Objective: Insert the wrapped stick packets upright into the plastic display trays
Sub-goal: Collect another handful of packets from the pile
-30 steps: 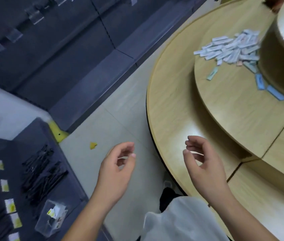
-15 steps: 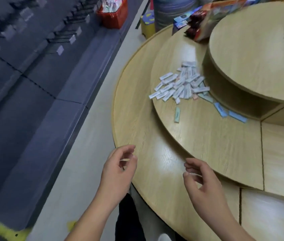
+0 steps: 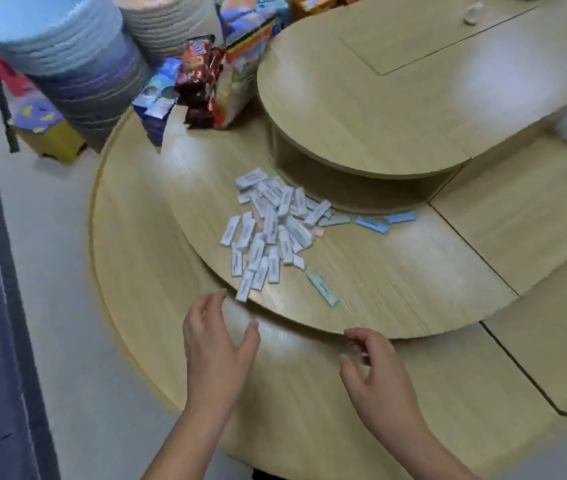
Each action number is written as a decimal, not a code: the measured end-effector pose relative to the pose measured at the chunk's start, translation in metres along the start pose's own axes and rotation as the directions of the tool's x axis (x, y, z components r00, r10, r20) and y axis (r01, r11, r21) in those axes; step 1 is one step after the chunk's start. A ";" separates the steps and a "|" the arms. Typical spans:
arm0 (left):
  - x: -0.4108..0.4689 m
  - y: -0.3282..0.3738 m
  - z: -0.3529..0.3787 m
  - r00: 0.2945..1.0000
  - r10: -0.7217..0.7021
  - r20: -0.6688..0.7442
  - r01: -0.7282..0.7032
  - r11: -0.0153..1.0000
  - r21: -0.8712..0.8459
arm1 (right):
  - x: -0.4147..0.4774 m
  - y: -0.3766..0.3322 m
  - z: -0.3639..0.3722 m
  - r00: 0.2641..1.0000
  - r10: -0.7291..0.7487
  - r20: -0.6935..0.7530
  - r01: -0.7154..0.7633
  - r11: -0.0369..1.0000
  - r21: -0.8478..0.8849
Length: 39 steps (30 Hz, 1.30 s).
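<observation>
While the left hand (image 3: 216, 355) and right hand (image 3: 375, 372) hover low, loosely curled and empty, one heap of white packets (image 3: 268, 230), past counting, lies mid-frame near one green packet (image 3: 322, 289).

No writing can be read. The white stick packets (image 3: 268, 233) heaped on the counter (image 3: 396, 289) carry dark print too blurred to make out, as does the red snack bag (image 3: 199, 81) far left.

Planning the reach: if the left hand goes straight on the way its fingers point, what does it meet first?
Likely the left hand meets the white packet lying at the middle shelf's rim; depth is unclear.
</observation>
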<state>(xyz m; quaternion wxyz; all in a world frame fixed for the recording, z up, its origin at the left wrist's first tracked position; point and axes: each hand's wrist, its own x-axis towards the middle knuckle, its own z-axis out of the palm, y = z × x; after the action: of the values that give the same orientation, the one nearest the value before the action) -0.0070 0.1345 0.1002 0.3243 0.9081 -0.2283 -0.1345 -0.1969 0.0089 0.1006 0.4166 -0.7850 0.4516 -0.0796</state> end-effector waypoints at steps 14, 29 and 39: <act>0.121 -0.047 0.098 0.975 0.191 0.114 -0.218 0.919 0.328 | 0.143 0.016 0.069 0.979 -0.141 -0.148 0.055 0.879 -0.473; 0.169 -0.039 0.106 0.890 0.417 0.186 -0.454 0.772 0.445 | 0.285 0.107 -0.080 0.895 -0.442 -0.057 0.299 0.690 -0.659; 0.258 -0.022 0.075 0.900 0.412 0.143 -0.435 0.868 0.241 | 0.249 0.099 -0.053 0.933 -0.347 -0.098 0.189 0.703 -0.685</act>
<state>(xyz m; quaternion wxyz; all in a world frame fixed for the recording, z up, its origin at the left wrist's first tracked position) 0.1929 -0.0195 0.0048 0.2105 0.8643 -0.4518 -0.0676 -0.1431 -0.2400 -0.0001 0.0405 -0.9249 0.3734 -0.0597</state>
